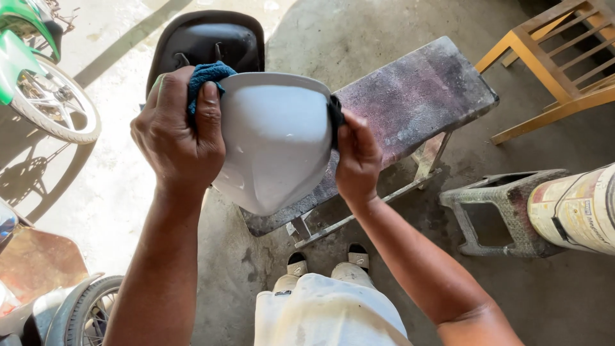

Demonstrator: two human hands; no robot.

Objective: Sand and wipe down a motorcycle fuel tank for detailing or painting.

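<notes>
Hands (176, 134) (357, 160) grip white panel (275, 141) | left holds blue cloth (205, 77)

Single head camera looks steeply down, close above the concrete floor (564, 301)

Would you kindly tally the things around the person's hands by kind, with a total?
White panel: 1
Blue cloth: 1
Black seat: 1
Bench: 1
Wooden chair: 1
Grey stool: 1
Wheels: 2
Total: 8
The left hand holds cloth and panel; the right hand grips the panel's other edge.
</notes>
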